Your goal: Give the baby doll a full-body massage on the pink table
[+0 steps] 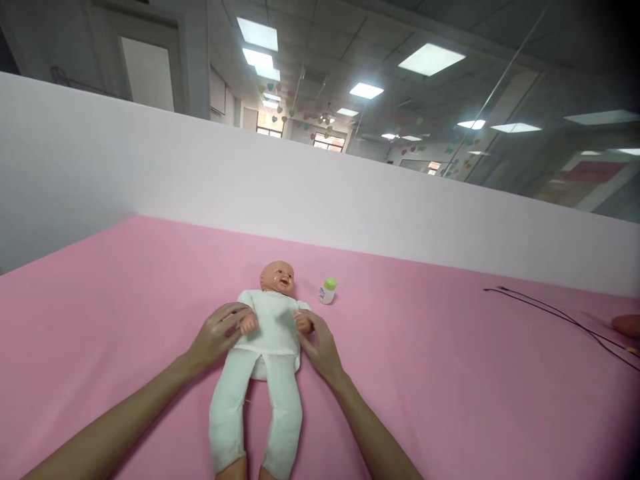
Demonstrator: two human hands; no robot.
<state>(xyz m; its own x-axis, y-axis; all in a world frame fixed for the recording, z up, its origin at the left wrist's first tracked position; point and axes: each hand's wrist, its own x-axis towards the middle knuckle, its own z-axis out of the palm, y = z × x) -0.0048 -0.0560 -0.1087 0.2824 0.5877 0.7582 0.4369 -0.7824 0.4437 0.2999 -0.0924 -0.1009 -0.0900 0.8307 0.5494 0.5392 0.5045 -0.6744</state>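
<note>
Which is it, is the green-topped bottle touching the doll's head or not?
Apart: the head camera shows pink sheet between the bottle and the doll's head.

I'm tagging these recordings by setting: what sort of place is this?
Likely a classroom or childcare training room: a baby doll on a pink surface, ceiling light panels, and colourful hanging decorations.

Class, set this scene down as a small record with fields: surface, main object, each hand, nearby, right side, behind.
Surface: pink sheet
Main object: doll in white top and trousers, lying face up, head away from the person
Left hand: at the doll's wrist on the picture's left
Right hand: at its other wrist
Nearby: green-lidded bottle beside the doll's head
Right side: dark cords
Behind: white panel
</note>
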